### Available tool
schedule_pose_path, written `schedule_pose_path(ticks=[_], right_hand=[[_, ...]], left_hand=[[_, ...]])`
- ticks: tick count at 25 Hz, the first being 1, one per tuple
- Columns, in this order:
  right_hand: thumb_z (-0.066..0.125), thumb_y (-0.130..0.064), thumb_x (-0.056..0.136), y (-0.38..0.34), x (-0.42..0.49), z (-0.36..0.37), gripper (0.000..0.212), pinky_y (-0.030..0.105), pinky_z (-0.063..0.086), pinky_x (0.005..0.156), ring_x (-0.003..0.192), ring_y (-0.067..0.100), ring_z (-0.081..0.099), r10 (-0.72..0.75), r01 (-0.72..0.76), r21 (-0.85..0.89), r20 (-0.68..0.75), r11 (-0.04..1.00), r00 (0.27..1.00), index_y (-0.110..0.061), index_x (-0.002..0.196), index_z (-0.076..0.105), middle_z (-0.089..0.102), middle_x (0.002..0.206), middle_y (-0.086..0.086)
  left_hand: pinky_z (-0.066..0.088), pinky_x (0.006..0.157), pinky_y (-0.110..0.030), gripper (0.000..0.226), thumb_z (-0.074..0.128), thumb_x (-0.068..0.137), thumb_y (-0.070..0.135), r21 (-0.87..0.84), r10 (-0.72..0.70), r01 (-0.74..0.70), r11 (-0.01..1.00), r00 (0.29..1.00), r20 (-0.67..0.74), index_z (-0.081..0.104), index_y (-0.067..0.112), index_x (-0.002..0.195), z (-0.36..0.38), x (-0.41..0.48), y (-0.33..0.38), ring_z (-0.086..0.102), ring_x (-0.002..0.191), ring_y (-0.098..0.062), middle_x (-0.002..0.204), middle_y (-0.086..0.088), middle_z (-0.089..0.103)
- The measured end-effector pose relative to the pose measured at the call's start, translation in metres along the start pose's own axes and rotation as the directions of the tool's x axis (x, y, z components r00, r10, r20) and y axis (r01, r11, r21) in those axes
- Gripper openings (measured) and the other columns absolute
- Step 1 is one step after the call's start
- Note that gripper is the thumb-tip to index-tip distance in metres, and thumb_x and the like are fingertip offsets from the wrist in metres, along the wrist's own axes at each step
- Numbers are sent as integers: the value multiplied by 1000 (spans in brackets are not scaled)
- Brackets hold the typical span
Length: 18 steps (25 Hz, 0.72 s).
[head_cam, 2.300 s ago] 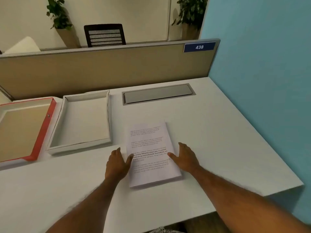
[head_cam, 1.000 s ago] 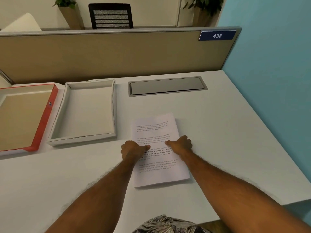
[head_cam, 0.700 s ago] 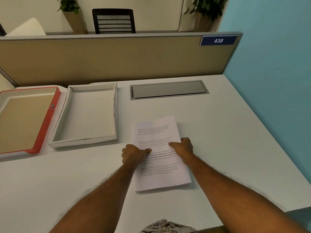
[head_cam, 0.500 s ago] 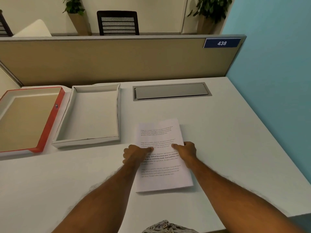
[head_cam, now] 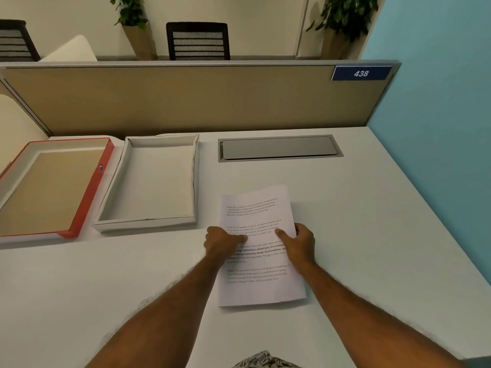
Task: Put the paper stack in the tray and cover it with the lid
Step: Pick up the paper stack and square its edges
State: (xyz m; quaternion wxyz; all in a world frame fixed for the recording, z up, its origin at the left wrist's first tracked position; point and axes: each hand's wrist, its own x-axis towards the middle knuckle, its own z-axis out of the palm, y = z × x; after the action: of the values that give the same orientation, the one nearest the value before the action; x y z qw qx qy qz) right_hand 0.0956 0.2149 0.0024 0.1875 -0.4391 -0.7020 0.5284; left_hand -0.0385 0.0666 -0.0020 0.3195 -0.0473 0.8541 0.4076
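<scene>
A white paper stack with printed text lies on the desk in front of me. My left hand grips its left edge, thumb on top of the sheets. My right hand grips the right edge the same way. The stack's far end looks slightly raised off the desk. To the left of the stack sits an empty white tray, open side up. Further left lies the red-edged lid, upside down, showing its brown inside.
A grey cable hatch is set into the white desk behind the stack. A beige partition runs along the back; a blue wall bounds the right side. The desk's right edge slants toward me.
Both hands went from lying flat beside the stack to curling around its two long edges with thumbs on top. The stack's far end has lifted a little.
</scene>
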Motion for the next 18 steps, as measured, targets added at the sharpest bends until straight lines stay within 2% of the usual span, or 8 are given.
schedule_pose_path(ticks=[4,7,9,12,14,16,18], right_hand=[[77,-23,81,-11,-4,0,37,37,61,78,90,25,70,-102,102,11,8,995,995,-4,111,63,72,109,11],[78,-25,80,-19,-7,-3,35,23,59,71,86,16,69,-202,201,26,20,979,979,-11,109,63,69,106,1],[79,-26,79,-24,-7,-7,35,14,56,68,84,11,68,-244,243,38,20,969,970,-14,108,62,68,103,-4],[78,-26,79,-33,-8,-14,37,19,59,70,86,13,69,-265,263,76,15,962,964,-13,111,62,68,104,-4],[78,-22,80,-38,-3,-22,40,31,62,73,87,19,71,-190,184,131,40,974,981,-10,114,62,70,106,0],[78,-12,79,-45,6,-34,34,40,62,77,88,27,73,-51,6,289,149,957,988,-7,110,66,73,109,11],[78,-5,76,-51,11,-47,25,42,61,77,89,32,73,-16,-77,408,220,910,975,-7,101,70,74,108,19]], left_hand=[[55,94,-49,86,87,60,48,-199,29,-11,980,996,87,51,6,125,-7,4,-1,64,109,-33,124,-13,64],[57,91,-47,80,87,59,51,-286,74,-52,957,995,69,56,9,120,-13,-2,-1,66,104,-30,117,-9,66],[57,91,-49,82,88,58,49,-353,170,-134,926,983,73,56,8,122,-17,-9,1,67,105,-32,118,-9,67],[59,83,-54,72,86,67,35,-460,334,-268,846,940,67,55,6,124,-25,-19,6,71,100,-35,118,-14,70],[60,80,-51,68,85,70,32,-437,401,-359,825,916,5,52,9,125,-32,-25,15,71,98,-30,117,-11,69],[63,72,-42,56,84,70,35,-401,485,-470,787,872,-70,55,20,116,-36,-32,23,73,91,-22,110,-3,71],[62,64,-31,48,84,70,37,-369,571,-572,733,811,-125,55,29,107,-38,-42,28,73,85,-15,104,3,70]])
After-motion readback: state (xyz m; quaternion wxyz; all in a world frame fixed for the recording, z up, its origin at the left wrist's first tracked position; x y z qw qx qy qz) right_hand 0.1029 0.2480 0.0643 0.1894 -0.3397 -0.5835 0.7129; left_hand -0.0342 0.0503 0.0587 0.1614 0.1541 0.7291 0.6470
